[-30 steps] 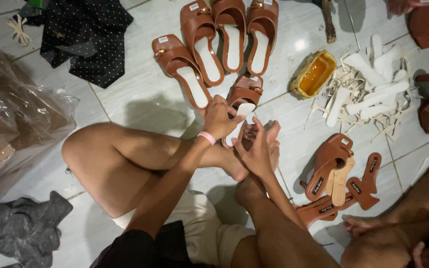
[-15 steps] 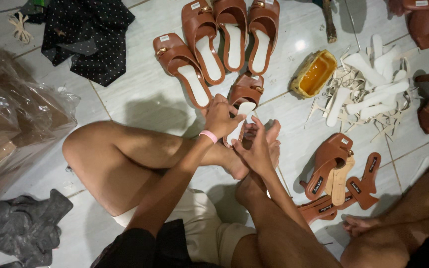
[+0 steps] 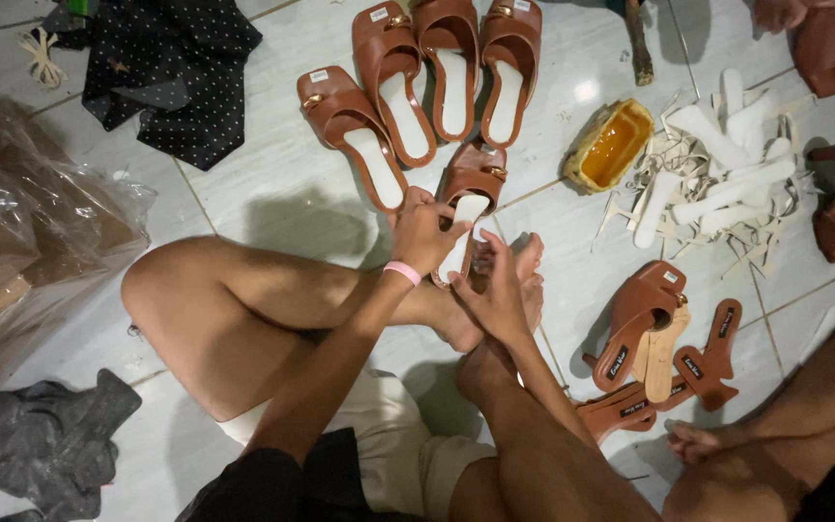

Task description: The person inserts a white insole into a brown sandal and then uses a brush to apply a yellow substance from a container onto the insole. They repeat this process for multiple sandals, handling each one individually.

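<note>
Pressing down on a brown sandal (image 3: 466,208), the left hand (image 3: 424,232) has its fingers (image 3: 451,230) curled together over the pale insole, thumb side toward the heel. Right hand (image 3: 497,290) sits just beside it, fingers (image 3: 488,253) closed against the near end of the same sandal where it rests on the person's bare foot (image 3: 519,290). Both hands clamped on that one shoe.

Change over the last second: very little. Hands sit at the same spot on the sandal as in the two earlier views, wristband and foot placed alike; only a slight shift in how the right fingers lie. Judged as a sustained press or seating of the insole rather than a new grasp, so the work on this shoe looks to be mid-step, not finished.

Outward: sandal's toe points away, toward a row of four like brown sandals (image 3: 437,68) lying on the white tiled floor (image 3: 273,193), each with a pale insole in place. Right of them, a small yellow tub (image 3: 611,145), then a heap of loose white insoles (image 3: 727,164). Nearer right, unfinished brown uppers and soles (image 3: 659,338). Far left, crumpled clear plastic bag (image 3: 21,251); dotted black cloth (image 3: 176,77) above it; grey rag (image 3: 45,440) below. Another person's leg (image 3: 804,416) at the lower right.
</note>
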